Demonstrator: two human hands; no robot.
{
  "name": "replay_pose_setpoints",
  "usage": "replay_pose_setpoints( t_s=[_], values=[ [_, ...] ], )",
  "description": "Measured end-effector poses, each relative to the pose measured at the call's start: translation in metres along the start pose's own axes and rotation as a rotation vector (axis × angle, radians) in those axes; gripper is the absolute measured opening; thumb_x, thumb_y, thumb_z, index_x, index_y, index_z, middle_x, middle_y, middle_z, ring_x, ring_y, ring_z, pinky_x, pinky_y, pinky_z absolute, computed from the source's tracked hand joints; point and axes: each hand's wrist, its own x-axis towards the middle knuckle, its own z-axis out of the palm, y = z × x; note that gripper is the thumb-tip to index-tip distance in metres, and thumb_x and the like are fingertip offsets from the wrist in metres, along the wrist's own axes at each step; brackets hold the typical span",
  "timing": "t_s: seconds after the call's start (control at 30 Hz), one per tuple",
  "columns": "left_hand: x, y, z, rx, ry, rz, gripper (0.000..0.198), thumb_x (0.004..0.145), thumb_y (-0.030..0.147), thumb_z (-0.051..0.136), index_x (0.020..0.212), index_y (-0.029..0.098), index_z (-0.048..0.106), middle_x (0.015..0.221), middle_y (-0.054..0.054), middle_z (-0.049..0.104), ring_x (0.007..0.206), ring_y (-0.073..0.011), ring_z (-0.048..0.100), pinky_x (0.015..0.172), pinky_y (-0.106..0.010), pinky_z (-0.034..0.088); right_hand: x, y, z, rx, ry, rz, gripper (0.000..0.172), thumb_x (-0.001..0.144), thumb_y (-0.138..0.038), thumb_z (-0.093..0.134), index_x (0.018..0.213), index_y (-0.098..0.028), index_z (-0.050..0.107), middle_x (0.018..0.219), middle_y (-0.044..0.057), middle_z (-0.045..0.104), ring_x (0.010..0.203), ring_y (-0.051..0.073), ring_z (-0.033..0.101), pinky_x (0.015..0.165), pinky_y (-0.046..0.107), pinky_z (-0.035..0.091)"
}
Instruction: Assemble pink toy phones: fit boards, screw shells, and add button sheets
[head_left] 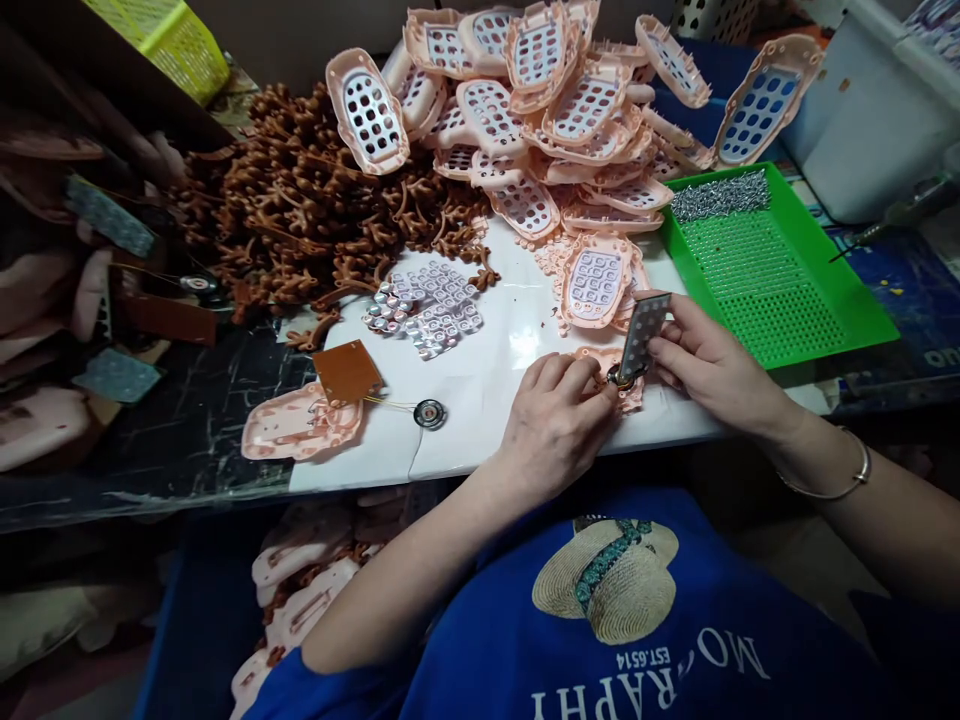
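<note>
Right hand (pixel 709 365) grips one circuit board (pixel 643 332); left hand (pixel 555 420) steadies one shell (pixel 626 392).

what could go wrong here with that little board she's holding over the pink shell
1. The circuit board is pinched only at its edge by the right hand, so it may slip or tilt off the pink shell beneath.
2. The left hand covers most of the shell, so seating is hard to check.
3. The heap of pink covers leans near the work and could slide in.

Bright centre, dim blurred edges, wide-angle warp
</note>
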Motion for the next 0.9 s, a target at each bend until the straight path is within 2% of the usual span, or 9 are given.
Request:
replay_pose_setpoints(
  t_s=[0.1,0.2,0.4,0.5,0.7,0.9],
  values=[
    [-0.001,-0.001,0.0,0.002,0.001,0.017,0.022,0.093,0.027,0.053,0.107,0.018,0.067,0.118,-0.014,0.061,0.108,-0.027,0.051,0.095,-0.045,0.047,0.003,0.004,0.003,-0.033,-0.01,-0.032,0.04,0.095,-0.036,0.053,0.134,-0.029,0.049,0.088,-0.001,0.063,0.069,0.011,0.056,0.062,0.023,0.051],
    [-0.002,-0.003,0.0,-0.011,-0.017,0.026,0.024,0.092,0.026,0.053,0.11,0.016,0.067,0.132,-0.018,0.054,0.117,-0.029,0.049,0.101,-0.048,0.045,0.005,0.004,0.004,-0.172,0.02,-0.068,0.044,0.096,-0.039,0.052,0.139,-0.029,0.049,0.102,0.001,0.068,0.085,0.016,0.064,0.079,0.031,0.055],
    [-0.006,-0.004,-0.003,0.003,-0.068,-0.021,0.025,0.094,0.031,0.051,0.113,0.023,0.066,0.132,-0.014,0.055,0.123,-0.0288,0.047,0.113,-0.061,0.028,0.008,0.0,0.005,-0.303,0.009,-0.157,0.045,0.097,-0.039,0.05,0.139,-0.022,0.054,0.129,0.004,0.065,0.116,0.022,0.062,0.105,0.039,0.047],
    [-0.007,-0.004,-0.005,-0.027,-0.101,-0.034,0.026,0.095,0.031,0.051,0.115,0.023,0.065,0.134,-0.014,0.052,0.126,-0.0288,0.046,0.113,-0.059,0.029,0.01,0.002,0.006,-0.303,0.008,-0.2,0.044,0.097,-0.041,0.049,0.136,-0.023,0.057,0.131,0.004,0.064,0.122,0.022,0.06,0.109,0.039,0.044],
    [-0.01,-0.006,-0.006,-0.049,-0.132,-0.02,0.031,0.094,0.029,0.051,0.123,0.024,0.061,0.136,-0.015,0.05,0.128,-0.0299,0.043,0.114,-0.057,0.029,0.01,0.004,0.006,-0.324,-0.021,-0.305,0.039,0.098,-0.039,0.049,0.134,-0.029,0.06,0.131,0.001,0.065,0.121,0.021,0.061,0.108,0.038,0.046],
    [-0.009,-0.008,-0.007,-0.091,-0.15,-0.032,0.032,0.095,0.03,0.05,0.125,0.025,0.061,0.136,-0.013,0.051,0.13,-0.0289,0.041,0.115,-0.058,0.026,0.012,0.002,0.004,-0.378,-0.034,-0.3,0.038,0.098,-0.032,0.048,0.133,-0.028,0.06,0.13,0.0,0.066,0.119,0.02,0.063,0.106,0.036,0.048]
  ],
)
